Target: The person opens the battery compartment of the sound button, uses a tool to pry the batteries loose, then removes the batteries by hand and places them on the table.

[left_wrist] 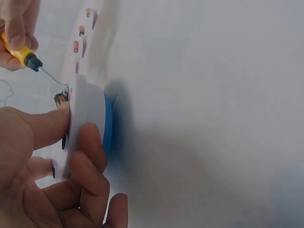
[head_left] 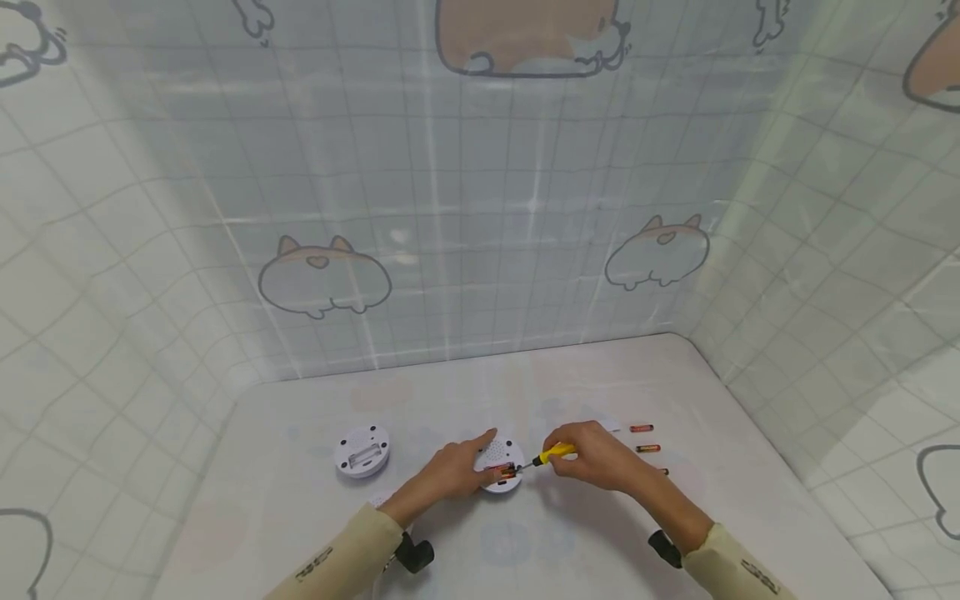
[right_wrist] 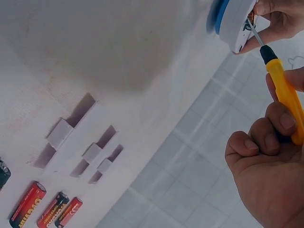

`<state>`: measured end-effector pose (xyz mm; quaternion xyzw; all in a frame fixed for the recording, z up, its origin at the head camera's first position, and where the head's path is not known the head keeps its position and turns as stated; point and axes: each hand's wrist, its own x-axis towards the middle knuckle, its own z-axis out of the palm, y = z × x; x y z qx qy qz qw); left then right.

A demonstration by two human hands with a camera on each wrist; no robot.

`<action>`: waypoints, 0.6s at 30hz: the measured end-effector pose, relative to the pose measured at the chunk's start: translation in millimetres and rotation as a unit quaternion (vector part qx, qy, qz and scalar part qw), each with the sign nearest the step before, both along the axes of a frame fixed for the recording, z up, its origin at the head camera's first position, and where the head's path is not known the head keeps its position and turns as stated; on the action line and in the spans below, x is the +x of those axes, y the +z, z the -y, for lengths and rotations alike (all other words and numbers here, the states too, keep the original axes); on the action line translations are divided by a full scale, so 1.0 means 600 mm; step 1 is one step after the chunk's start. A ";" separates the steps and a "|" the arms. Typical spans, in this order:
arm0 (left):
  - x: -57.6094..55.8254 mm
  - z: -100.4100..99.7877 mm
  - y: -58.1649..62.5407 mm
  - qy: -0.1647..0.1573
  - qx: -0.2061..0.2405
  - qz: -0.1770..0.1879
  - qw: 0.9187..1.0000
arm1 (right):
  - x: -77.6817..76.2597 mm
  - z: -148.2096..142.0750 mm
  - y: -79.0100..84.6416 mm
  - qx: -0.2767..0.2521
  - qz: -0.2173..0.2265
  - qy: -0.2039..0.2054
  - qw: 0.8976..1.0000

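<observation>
My left hand (head_left: 453, 468) grips a round white device (head_left: 493, 452) by its edge, fingers at the side and thumb over the battery slot. Its face has a patch of small holes and dark round feet; a blue part (left_wrist: 108, 124) shows on its other side in the left wrist view. A red and black battery (left_wrist: 60, 99) sits at the slot, partly covered by the thumb. With curled fingers my right hand (head_left: 596, 454) holds a yellow-handled screwdriver (right_wrist: 284, 90). The screwdriver's metal tip is right at the slot's end, by the battery.
Another round white device (head_left: 363, 451) lies to the left, its battery slot facing up. On the right are red and black batteries (head_left: 648, 448) in a column. Small white plastic pieces (right_wrist: 61, 135) lie beside them. A patterned curtain (head_left: 480, 208) surrounds the table (head_left: 300, 533).
</observation>
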<state>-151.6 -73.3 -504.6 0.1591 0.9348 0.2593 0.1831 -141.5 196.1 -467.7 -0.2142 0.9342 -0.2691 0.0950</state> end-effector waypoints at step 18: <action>0.004 -0.003 0.007 0.002 0.000 0.014 1.000 | 0.004 -0.003 0.001 0.000 0.017 -0.004 1.000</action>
